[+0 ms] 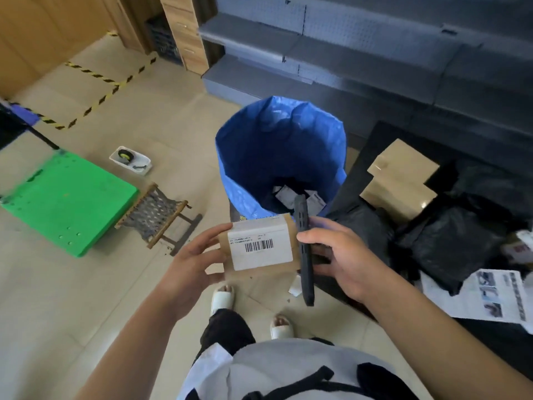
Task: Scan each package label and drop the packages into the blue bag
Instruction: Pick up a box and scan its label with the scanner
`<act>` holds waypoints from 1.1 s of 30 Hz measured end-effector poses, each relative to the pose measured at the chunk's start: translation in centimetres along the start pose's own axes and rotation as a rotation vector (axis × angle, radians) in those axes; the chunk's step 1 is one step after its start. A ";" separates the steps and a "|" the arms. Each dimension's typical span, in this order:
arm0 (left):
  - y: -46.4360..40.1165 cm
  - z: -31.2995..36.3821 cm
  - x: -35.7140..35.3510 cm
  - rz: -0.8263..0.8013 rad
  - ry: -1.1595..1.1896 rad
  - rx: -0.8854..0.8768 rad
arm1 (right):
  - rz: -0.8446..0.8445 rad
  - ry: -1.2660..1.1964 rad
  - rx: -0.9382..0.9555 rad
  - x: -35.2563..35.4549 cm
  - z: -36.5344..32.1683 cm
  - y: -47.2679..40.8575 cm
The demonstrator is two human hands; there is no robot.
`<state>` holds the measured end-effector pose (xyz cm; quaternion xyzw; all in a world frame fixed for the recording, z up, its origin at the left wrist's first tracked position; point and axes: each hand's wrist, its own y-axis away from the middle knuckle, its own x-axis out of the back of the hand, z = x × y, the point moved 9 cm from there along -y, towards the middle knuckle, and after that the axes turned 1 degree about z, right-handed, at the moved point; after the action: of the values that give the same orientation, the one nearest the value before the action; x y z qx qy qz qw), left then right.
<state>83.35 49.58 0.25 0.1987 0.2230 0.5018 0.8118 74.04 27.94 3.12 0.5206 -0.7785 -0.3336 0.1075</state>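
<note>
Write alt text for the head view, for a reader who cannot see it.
A person's left hand holds a small brown box, barcode label up, beside a dark handheld scanner gripped in the right hand. Just beyond stands an open blue bag with packages inside; black parcels and cardboard boxes lie to the right.

Tiled floor [178, 134] bears blue bag [248, 157], stool [155, 215], seemingly.
</note>
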 end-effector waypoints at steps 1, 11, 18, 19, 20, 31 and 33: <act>-1.1 0.6 -0.3 -0.032 -0.006 0.000 | 0.023 -0.014 0.005 0.2 -0.3 -0.3; -17.0 8.7 -0.6 -0.135 -0.269 -0.030 | 0.426 -0.303 0.046 0.6 -2.9 -1.7; -26.9 12.3 -5.2 -0.225 -0.340 -0.135 | 0.578 -0.451 0.147 -2.0 -4.9 -2.1; -28.3 12.7 -5.9 -0.228 -0.408 -0.175 | 0.606 -0.468 0.149 -2.1 -4.6 -2.0; -29.5 12.7 -6.5 -0.236 -0.517 -0.187 | 0.627 -0.483 0.149 -2.3 -4.3 -1.7; -22.1 2.7 -9.4 -0.585 -0.832 0.161 | 0.805 -0.651 0.121 -0.8 1.1 2.9; -19.3 1.2 -10.5 -0.647 -0.892 0.154 | 0.818 -0.669 0.136 0.2 1.7 4.1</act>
<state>93.86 31.96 -7.64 0.3721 -0.0568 0.0765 0.9233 70.02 29.40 4.34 0.0454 -0.9296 -0.3609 -0.0597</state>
